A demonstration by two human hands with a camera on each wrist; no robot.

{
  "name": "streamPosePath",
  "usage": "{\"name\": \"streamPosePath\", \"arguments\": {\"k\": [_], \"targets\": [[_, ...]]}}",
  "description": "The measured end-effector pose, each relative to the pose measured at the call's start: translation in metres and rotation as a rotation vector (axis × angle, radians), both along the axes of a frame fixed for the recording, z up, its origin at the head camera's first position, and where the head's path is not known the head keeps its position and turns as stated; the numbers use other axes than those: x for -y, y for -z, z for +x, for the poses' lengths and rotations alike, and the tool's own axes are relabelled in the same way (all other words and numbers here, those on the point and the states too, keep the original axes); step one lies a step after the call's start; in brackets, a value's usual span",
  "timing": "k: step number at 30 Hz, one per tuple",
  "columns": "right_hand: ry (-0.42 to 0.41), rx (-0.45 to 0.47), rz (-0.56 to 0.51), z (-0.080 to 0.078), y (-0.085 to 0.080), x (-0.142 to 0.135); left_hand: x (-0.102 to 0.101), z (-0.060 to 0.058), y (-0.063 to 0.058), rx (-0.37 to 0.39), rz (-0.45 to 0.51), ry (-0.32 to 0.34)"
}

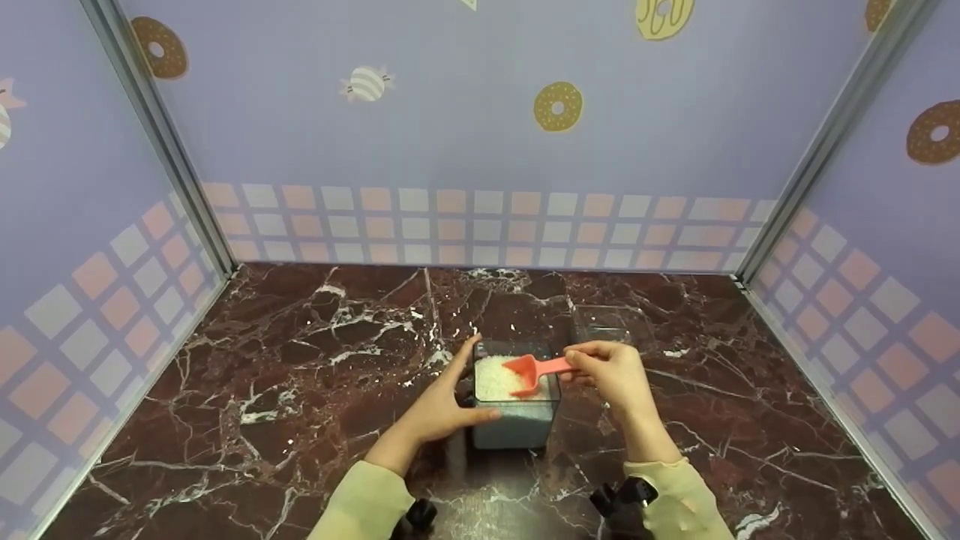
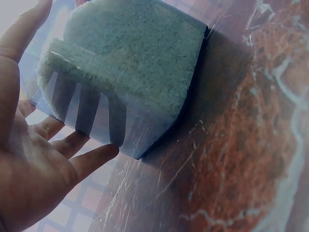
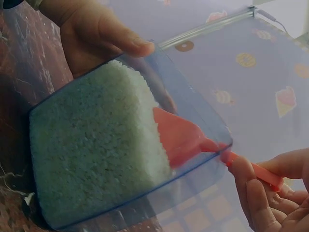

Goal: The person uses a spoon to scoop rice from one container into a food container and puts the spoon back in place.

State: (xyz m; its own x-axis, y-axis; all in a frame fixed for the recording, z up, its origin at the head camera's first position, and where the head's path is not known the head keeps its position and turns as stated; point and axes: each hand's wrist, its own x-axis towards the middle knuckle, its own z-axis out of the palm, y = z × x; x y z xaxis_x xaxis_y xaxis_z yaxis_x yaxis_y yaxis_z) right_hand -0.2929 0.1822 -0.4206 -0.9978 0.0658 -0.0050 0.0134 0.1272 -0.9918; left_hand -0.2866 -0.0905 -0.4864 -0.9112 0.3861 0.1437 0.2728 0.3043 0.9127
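Observation:
A clear bluish plastic container (image 1: 514, 427) of white rice (image 1: 495, 379) stands on the marbled table. My left hand (image 1: 441, 405) holds it from the left side, with the thumb over the front rim and the fingers along the side wall. In the left wrist view the fingertips (image 2: 110, 151) touch the clear wall. My right hand (image 1: 611, 371) pinches the handle of a coral-red scoop (image 1: 529, 375). In the right wrist view the bowl of the scoop (image 3: 178, 137) is inside the container, its front edge in the rice.
A clear, flat plastic lid (image 1: 611, 322) lies on the table behind my right hand. White grains are scattered on the dark red marbled tabletop (image 1: 330, 390). Patterned panels (image 1: 450, 150) close in the table at the back and both sides.

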Motion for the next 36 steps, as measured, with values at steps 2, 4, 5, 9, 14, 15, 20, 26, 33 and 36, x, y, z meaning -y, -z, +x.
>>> {"name": "streamPosePath", "arguments": {"k": [2,4,5,9,14,15,20,26,33,36], "targets": [[-0.007,0.012,-0.021,-0.001,0.001,0.0,0.0,0.0,0.0,-0.002,-0.01,0.0],[-0.011,0.021,-0.037,-0.002,0.002,0.0,0.0,0.0,-0.001,-0.001,-0.023,-0.005],[-0.012,0.026,-0.043,-0.003,0.003,-0.001,0.0,0.0,-0.001,-0.002,-0.027,-0.006],[-0.016,0.056,-0.076,-0.005,0.004,-0.004,0.001,0.0,0.0,0.001,-0.002,0.005],[-0.043,0.093,-0.161,-0.008,0.004,-0.009,0.001,0.0,0.0,-0.003,0.019,0.019],[-0.053,0.097,-0.177,-0.009,0.005,-0.01,0.001,0.0,0.0,-0.005,0.012,0.015],[-0.085,0.118,-0.241,-0.013,0.009,-0.016,0.001,0.0,-0.001,-0.015,-0.022,-0.003],[-0.109,0.157,-0.312,-0.018,0.017,-0.022,0.001,-0.001,0.0,0.021,0.059,0.037],[-0.177,0.212,-0.436,-0.023,0.026,-0.028,0.001,-0.001,0.001,0.032,0.052,0.039],[-0.198,0.247,-0.49,-0.024,0.029,-0.03,0.0,-0.002,0.001,0.037,0.05,0.04]]}}
